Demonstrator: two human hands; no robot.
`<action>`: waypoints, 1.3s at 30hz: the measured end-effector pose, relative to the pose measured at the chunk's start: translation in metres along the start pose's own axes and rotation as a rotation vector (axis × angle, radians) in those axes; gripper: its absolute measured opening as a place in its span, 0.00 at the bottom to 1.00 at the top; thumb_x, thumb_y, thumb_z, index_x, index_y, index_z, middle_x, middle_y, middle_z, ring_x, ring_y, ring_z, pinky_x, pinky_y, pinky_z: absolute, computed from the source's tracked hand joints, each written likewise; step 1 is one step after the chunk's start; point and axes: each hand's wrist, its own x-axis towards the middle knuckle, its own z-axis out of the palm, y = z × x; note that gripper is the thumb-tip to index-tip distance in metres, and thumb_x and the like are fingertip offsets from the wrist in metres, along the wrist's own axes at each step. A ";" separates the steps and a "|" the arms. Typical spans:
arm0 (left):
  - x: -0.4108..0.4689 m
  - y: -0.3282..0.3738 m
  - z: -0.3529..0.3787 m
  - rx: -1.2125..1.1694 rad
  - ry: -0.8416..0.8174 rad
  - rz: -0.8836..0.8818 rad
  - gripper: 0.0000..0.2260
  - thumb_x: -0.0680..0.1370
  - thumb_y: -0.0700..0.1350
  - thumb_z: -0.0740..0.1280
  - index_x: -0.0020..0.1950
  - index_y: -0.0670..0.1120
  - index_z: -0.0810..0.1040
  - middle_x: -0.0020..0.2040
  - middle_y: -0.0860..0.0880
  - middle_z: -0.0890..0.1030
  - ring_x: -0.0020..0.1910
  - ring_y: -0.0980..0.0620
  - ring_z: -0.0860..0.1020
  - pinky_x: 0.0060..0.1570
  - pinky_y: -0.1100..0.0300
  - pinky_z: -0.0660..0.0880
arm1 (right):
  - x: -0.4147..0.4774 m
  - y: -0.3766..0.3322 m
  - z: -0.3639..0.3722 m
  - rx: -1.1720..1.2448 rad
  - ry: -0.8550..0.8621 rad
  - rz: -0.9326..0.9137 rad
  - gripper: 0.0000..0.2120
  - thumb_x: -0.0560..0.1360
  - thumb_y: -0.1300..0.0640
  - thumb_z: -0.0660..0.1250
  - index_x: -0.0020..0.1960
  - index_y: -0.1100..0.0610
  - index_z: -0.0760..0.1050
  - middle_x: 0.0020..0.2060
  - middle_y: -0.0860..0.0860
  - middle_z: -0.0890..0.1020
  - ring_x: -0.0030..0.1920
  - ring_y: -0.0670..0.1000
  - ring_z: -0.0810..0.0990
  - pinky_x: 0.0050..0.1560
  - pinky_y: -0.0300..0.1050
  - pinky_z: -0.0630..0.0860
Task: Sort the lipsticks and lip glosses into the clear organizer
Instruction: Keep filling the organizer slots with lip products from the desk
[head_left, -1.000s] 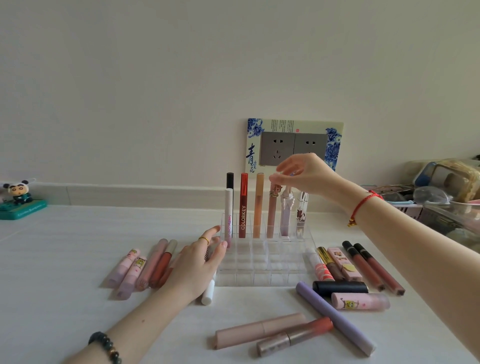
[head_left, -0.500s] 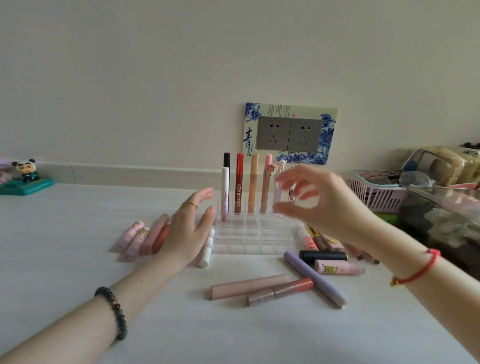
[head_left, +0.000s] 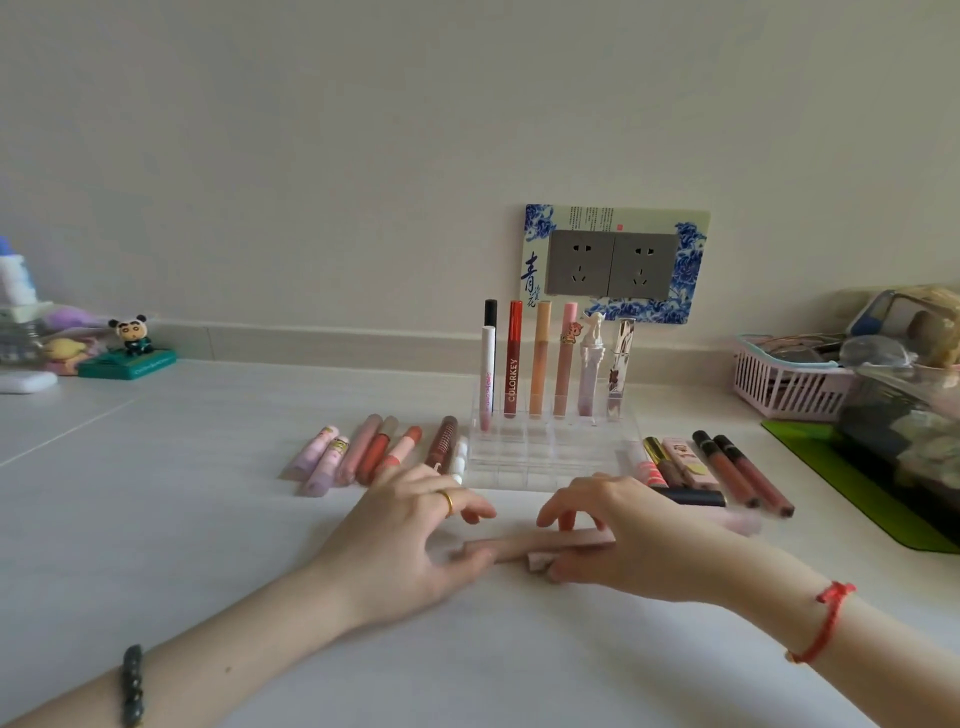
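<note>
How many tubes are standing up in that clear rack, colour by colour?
Black-capped tube: 1
Plain white tube: 1
Red tube: 1
Orange tube: 1
Pink tube: 1
Ornate pale tube: 1
Clear silvery tube: 1
Total: 7 standing in the clear organizer

**Plastic, metal, cord**

The organizer (head_left: 550, 467) is clear, glossy plastic; the tabletop (head_left: 182, 493) is smooth, matt white. The pink tube (head_left: 519, 548) looks matt. The ring (head_left: 448, 503) is shiny gold metal. The bead bracelet (head_left: 131, 686) looks dark and polished; the cord bracelet (head_left: 826, 623) is red thread.
</note>
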 end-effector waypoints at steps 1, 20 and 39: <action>-0.001 0.000 0.001 0.036 -0.031 0.007 0.17 0.70 0.61 0.63 0.51 0.54 0.80 0.46 0.60 0.81 0.52 0.59 0.74 0.69 0.62 0.52 | 0.000 0.000 0.001 -0.007 -0.003 0.006 0.18 0.68 0.39 0.66 0.56 0.43 0.72 0.49 0.40 0.76 0.46 0.41 0.70 0.46 0.35 0.68; 0.034 0.003 -0.015 -0.006 0.134 0.114 0.05 0.74 0.46 0.67 0.46 0.46 0.81 0.43 0.53 0.81 0.43 0.58 0.74 0.47 0.72 0.64 | 0.017 -0.006 -0.010 0.119 0.089 -0.039 0.08 0.72 0.47 0.65 0.50 0.45 0.78 0.36 0.35 0.75 0.37 0.35 0.71 0.40 0.27 0.67; 0.104 -0.063 0.029 -0.659 0.513 -0.439 0.14 0.73 0.47 0.69 0.56 0.53 0.72 0.48 0.60 0.76 0.50 0.53 0.77 0.48 0.62 0.72 | 0.108 0.024 -0.028 0.520 0.685 0.193 0.06 0.71 0.63 0.67 0.48 0.60 0.79 0.38 0.49 0.81 0.39 0.44 0.80 0.42 0.33 0.76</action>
